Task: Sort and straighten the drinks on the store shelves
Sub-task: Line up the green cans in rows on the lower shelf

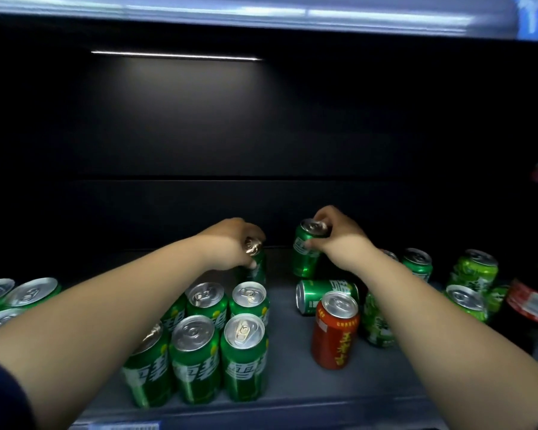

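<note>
Green cans (218, 346) stand upright in a tight block on the grey shelf (289, 364), left of centre, tops silver and labels facing front. In the head view, the left hand (233, 243) reaches to the back of that block and is closed around the top of a rear green can (257, 268), fingers wrapped over its rim. The right hand (336, 237) grips the top of another green can (305, 259), which is tilted and stands apart from the block, to the right of a bare strip of shelf. Just in front of it a fallen green can (320, 294) lies on its side, its top facing left. A red can (334, 332) stands upright right before that fallen one, touching or nearly so. Under the right forearm a lighter green can (376, 327) stands, partly hidden. Farther right are more light green cans (472, 274) and a dark bottle with a red label (531, 302). At far left, further can tops (28, 293) show at the edge.
</note>
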A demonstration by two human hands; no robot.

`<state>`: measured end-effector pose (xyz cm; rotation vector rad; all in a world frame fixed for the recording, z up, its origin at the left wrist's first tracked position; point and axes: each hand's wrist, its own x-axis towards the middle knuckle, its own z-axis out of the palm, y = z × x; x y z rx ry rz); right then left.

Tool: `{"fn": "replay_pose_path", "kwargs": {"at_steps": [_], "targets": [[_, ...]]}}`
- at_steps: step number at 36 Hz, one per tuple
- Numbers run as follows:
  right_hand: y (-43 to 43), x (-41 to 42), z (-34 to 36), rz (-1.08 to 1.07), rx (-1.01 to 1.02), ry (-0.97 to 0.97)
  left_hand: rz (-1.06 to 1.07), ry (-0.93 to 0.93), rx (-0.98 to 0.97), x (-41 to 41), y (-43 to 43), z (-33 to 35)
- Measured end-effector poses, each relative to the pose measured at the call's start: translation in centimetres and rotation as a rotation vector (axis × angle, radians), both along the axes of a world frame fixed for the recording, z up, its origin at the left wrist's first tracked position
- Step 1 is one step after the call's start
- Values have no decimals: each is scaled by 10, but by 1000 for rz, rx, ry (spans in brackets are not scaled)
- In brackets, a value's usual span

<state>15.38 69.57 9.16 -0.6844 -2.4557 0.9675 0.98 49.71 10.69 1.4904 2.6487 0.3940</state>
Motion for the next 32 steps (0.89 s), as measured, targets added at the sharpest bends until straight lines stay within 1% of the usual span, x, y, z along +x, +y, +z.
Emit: {"fn": "replay_pose_path", "kwargs": {"at_steps": [4, 9, 13, 17, 23, 28, 32], "targets": [[-7, 25, 20, 63, 12, 114, -61, -19, 49, 12, 7, 20], [-21, 61, 36, 129, 38, 175, -128, -12, 53, 26, 17, 29], [-34, 86, 38, 199, 25, 190, -179, 12, 30, 33, 24, 22], [-44, 102, 34, 213, 12, 213, -198, -3, -4, 35, 26, 12], [-62, 114, 31, 238, 2, 245, -219, -34, 0, 33, 24, 0], [-76, 120, 20, 308, -69, 202, -239, -67, -7, 38, 20, -6], [-88, 123, 1, 287, -60, 106, -249, -73, -32, 45, 20, -11]]}}
